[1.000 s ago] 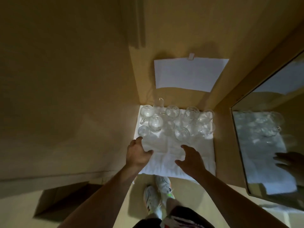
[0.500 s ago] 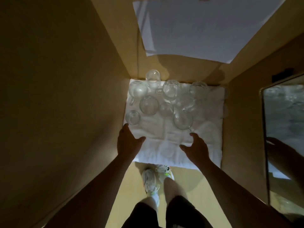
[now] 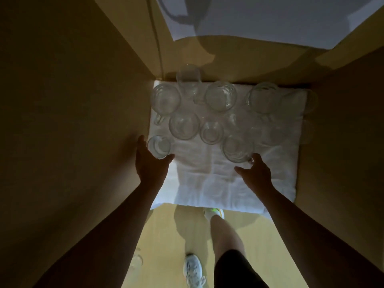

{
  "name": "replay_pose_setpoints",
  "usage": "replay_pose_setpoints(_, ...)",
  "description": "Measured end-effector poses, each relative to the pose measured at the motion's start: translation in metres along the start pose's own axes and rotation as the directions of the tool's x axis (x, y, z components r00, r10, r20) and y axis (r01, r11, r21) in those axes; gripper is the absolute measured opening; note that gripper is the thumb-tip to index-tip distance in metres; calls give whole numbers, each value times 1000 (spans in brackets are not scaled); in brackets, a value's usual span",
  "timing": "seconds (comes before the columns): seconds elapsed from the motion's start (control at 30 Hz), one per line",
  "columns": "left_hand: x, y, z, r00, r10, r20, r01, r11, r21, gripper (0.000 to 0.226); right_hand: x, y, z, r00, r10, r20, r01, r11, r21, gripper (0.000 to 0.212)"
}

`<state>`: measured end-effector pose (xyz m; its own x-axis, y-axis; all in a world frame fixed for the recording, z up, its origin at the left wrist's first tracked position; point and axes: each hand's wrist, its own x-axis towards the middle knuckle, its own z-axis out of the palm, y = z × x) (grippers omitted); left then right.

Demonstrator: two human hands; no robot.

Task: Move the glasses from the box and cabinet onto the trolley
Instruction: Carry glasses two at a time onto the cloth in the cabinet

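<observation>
From the head view, clear glasses (image 3: pixel 184 125) stand clustered on a white cloth (image 3: pixel 207 179) at the bottom of a cardboard box (image 3: pixel 83 100), filling the cloth's far half. The left hand (image 3: pixel 150 163) is spread open — fingers and thumb either side of the small glass (image 3: pixel 159 146) at the cloth's left edge, contact unclear. The right hand (image 3: pixel 256 174) — also open — reaches the near rim of a larger glass (image 3: pixel 238 149), fingertips touching it.
</observation>
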<state>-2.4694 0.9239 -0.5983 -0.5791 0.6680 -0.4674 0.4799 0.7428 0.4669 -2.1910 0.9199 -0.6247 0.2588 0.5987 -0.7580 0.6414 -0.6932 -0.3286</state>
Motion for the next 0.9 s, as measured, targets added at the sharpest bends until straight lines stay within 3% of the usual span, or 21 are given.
replay_pose_setpoints(0.17,2,-3,0,996,84,-33,-85,996,-22,80,14,5,3,998,54,44,-58,993,101,33)
replay_pose_setpoints(0.3,-12,-5,-7,997,75,-18,-76,996,-46,78,2,0,6,953,190,237,-278,860,428,19)
replay_pose_setpoints(0.53,-59,-7,-30,990,129,50,-127,991,-44,75,-40,3,8,921,255,294,-381,747,545,17)
replay_pose_setpoints(0.73,-101,1,-63,974,206,95,-202,978,-47,75,-102,5,3,931,246,268,-360,725,587,19)
replay_pose_setpoints(0.9,-139,24,-107,941,330,71,-321,939,-121,74,-168,-13,-25,969,134,207,-241,697,676,19)
